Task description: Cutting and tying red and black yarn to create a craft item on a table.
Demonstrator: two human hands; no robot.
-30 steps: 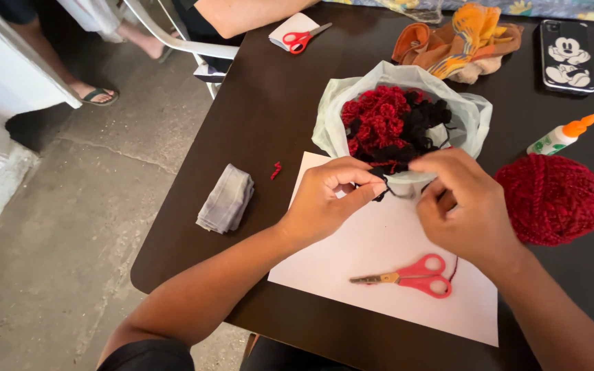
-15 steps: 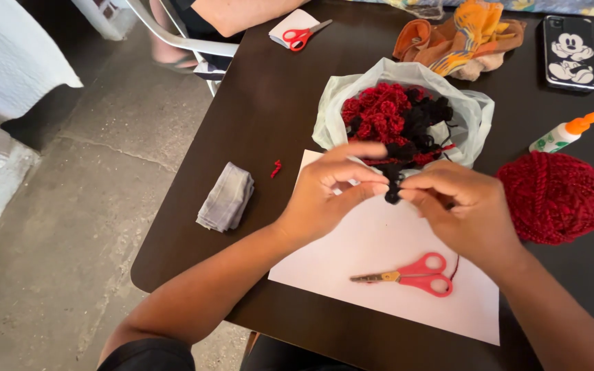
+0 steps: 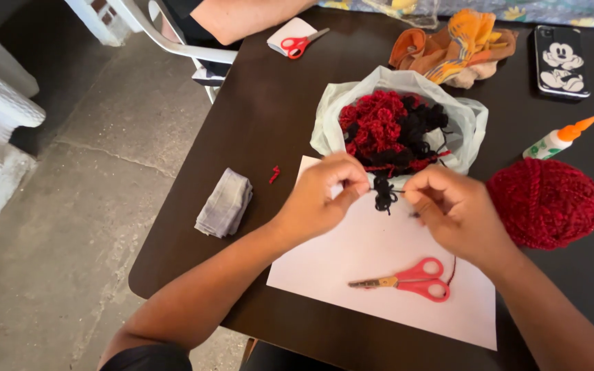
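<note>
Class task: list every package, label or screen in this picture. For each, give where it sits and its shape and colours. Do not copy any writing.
Glue bottle: right side of the table, lying tilted; small and white, orange nozzle, green-marked label.
Phone: far right corner of the table, flat; black rectangle with a black-and-white cartoon figure; no lit screen shows.
Plastic bag: table centre, beyond both hands; pale, translucent, open-topped, holding red and black yarn pieces.

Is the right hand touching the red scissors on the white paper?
Apart. In the head view, bare white paper shows between the right hand and the red scissors lying below it.
</note>
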